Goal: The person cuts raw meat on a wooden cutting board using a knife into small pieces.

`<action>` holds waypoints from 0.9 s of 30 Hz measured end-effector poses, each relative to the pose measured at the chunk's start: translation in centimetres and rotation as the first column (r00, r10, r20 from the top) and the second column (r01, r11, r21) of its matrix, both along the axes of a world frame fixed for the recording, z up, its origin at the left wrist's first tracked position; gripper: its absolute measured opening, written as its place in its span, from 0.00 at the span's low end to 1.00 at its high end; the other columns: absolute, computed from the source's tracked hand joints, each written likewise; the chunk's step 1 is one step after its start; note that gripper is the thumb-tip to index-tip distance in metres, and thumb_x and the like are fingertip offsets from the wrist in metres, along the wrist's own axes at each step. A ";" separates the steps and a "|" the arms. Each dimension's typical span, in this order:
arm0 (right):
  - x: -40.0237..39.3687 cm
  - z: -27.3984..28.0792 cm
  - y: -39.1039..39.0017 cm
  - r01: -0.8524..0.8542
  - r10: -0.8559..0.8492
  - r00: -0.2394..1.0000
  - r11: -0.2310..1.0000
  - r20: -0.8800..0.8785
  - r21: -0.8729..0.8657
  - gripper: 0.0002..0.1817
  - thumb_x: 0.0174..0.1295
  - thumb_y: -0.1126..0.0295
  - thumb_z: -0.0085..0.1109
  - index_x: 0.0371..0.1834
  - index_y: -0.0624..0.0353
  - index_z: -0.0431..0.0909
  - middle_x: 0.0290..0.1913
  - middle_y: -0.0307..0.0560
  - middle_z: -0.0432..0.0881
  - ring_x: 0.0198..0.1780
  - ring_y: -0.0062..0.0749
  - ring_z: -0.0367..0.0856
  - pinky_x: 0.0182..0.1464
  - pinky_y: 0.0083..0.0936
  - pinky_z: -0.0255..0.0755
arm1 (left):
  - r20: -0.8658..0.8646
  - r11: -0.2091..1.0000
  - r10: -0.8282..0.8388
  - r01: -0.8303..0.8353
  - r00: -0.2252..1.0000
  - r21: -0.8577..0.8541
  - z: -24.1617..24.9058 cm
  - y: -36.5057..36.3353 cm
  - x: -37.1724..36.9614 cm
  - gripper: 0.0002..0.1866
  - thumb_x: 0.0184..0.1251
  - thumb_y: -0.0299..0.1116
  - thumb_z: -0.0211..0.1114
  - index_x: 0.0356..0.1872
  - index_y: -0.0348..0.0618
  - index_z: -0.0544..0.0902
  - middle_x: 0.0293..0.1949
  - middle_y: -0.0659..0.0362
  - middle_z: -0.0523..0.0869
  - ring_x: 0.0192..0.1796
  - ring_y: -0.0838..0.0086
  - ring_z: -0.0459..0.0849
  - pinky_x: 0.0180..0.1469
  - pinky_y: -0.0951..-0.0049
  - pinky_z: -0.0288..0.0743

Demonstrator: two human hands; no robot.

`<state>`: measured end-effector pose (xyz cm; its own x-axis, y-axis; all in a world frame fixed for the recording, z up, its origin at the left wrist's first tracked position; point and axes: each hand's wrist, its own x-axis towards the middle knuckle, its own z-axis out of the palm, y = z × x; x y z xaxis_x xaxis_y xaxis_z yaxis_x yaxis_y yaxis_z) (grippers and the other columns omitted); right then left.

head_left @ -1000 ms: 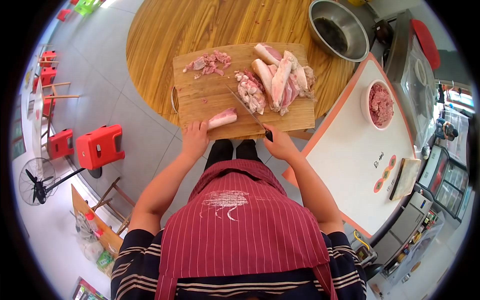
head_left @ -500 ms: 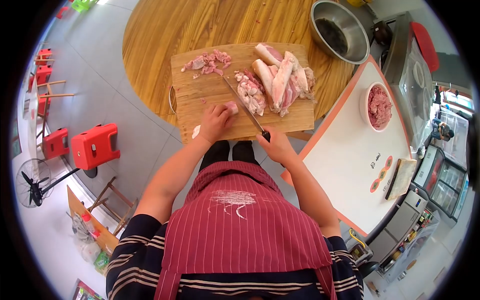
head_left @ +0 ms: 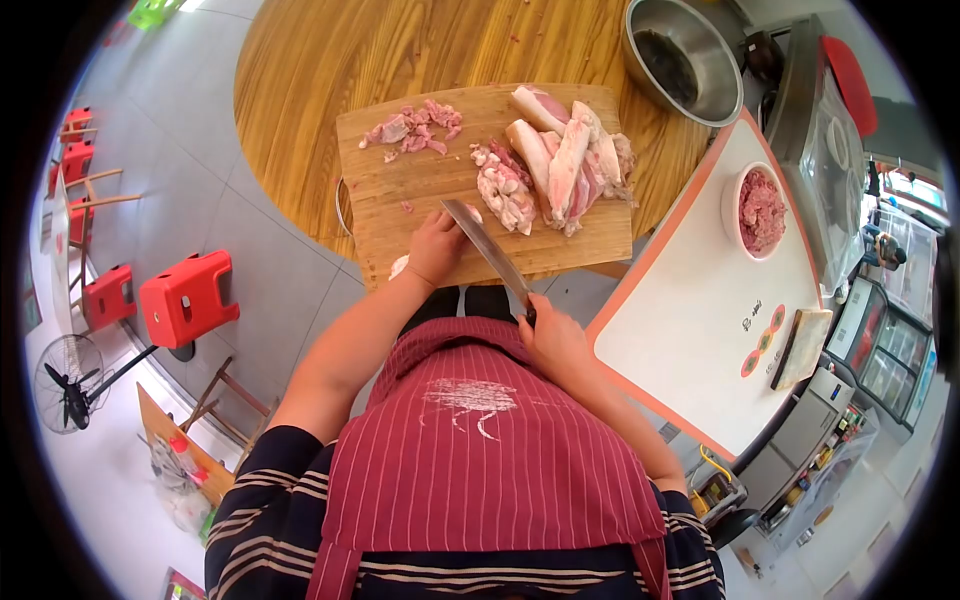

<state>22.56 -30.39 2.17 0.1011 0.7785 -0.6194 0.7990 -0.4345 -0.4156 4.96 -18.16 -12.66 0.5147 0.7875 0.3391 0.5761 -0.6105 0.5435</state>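
Note:
My right hand (head_left: 552, 332) is wrapped round the dark handle of a knife (head_left: 487, 246), whose blade slants up and left over the near part of the wooden cutting board (head_left: 400, 187). Close by the blade's tip, my left hand (head_left: 438, 249) rests with bent fingers on a piece of meat (head_left: 473, 215), mostly hidden by the blade and fingers. Small chopped meat (head_left: 410, 129) lies at the board's far left. Right of the middle sit a fatty chunk (head_left: 503, 190) and several long pieces of meat with skin (head_left: 568, 168).
The board lies on a round wooden table (head_left: 320, 60). A steel bowl (head_left: 712, 65) stands at the far right. On a white table (head_left: 680, 320) are a bowl of minced meat (head_left: 729, 215) and a box (head_left: 803, 348). Red stools (head_left: 190, 300) and a fan (head_left: 70, 385) stand left.
My right hand has drawn the knife back towards my body, and the blade's tip has come down beside my left hand. My left hand has shifted slightly right and nearer to me.

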 end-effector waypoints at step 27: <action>-1.6 -7.7 7.6 0.082 -0.056 0.981 0.987 -0.186 0.138 0.16 0.61 0.60 0.52 0.40 0.63 0.74 0.32 0.64 0.81 0.37 0.60 0.79 0.41 0.48 0.72 | -0.163 1.000 -0.011 0.007 0.987 -0.029 0.8 0.3 0.4 0.14 0.46 0.28 0.65 0.39 0.46 0.81 0.41 0.60 0.80 0.37 0.63 0.77 0.38 0.68 0.76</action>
<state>20.99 -22.78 -5.56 0.0539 0.8561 -0.5140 0.6748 -0.4107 -0.6131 5.34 -17.82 -11.81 0.5684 0.7905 0.2282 0.6528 -0.6021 0.4598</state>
